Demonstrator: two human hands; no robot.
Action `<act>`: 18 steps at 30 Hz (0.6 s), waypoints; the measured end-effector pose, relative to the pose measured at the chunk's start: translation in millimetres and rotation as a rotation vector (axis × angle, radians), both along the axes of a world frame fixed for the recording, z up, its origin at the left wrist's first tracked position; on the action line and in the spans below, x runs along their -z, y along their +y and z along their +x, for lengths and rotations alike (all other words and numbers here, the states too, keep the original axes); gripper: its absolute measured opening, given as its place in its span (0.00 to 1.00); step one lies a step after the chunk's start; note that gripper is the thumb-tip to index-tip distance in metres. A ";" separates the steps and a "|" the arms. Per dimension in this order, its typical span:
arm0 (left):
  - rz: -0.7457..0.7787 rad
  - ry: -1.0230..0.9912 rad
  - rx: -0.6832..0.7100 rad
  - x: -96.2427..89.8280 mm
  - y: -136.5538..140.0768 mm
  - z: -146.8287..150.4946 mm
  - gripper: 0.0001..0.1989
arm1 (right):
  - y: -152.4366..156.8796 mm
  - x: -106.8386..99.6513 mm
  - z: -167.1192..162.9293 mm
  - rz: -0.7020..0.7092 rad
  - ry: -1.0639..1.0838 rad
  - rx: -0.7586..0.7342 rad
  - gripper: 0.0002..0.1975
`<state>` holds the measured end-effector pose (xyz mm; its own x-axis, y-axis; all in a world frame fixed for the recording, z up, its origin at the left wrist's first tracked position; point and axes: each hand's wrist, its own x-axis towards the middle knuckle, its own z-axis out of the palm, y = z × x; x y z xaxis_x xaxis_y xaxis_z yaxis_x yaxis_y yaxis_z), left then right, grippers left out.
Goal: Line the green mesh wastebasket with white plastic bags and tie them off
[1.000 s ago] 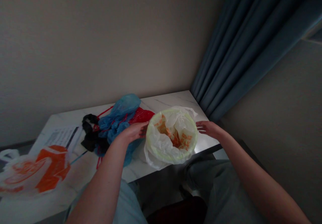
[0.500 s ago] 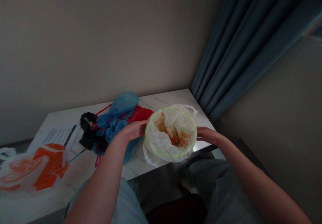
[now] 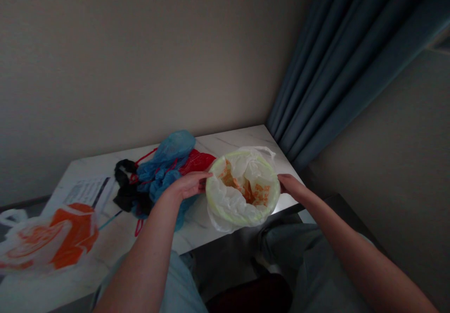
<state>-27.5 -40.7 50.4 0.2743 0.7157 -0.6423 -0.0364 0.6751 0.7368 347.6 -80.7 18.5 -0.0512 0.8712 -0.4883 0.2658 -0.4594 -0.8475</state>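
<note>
A small round trash can (image 3: pixel 214 205) with a pale yellow-green rim is lined with a white plastic bag (image 3: pixel 242 211) printed in orange. The bag is folded out over the rim, and its handles hang outside. At the can's left side, my left hand (image 3: pixel 192 184) grips the rim, thumb on top and fingers underneath. My right hand (image 3: pixel 290 185) holds the opposite side of the rim, its fingers partly hidden behind the can. Crumpled blue bags (image 3: pixel 163 170), a red bag (image 3: pixel 197 161) and black bags (image 3: pixel 129 196) lie left of the can.
A white marble-patterned table (image 3: pixel 232 139) stands against the wall. On its left are a printed sheet (image 3: pixel 82 192) and an orange-and-white plastic bag (image 3: pixel 66 238). A blue curtain (image 3: pixel 316 78) hangs at the right. A dark red object (image 3: pixel 253 294) lies below, between my legs.
Both hands have closed in on the trash can's rim, the left thumb now over its edge. The can and table items appear slightly farther right in view.
</note>
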 end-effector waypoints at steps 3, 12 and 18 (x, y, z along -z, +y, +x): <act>0.030 0.018 0.029 1.8 -0.3 -2.0 0.12 | 0.8 -10.0 -6.6 0.146 -0.357 0.082 0.10; 0.099 0.057 0.062 -0.2 -2.7 1.1 0.17 | -3.0 -36.1 -19.1 0.312 -0.544 0.162 0.13; 0.011 0.045 0.082 1.0 -3.4 -0.3 0.13 | 6.2 -37.1 -18.0 0.260 -0.607 0.150 0.16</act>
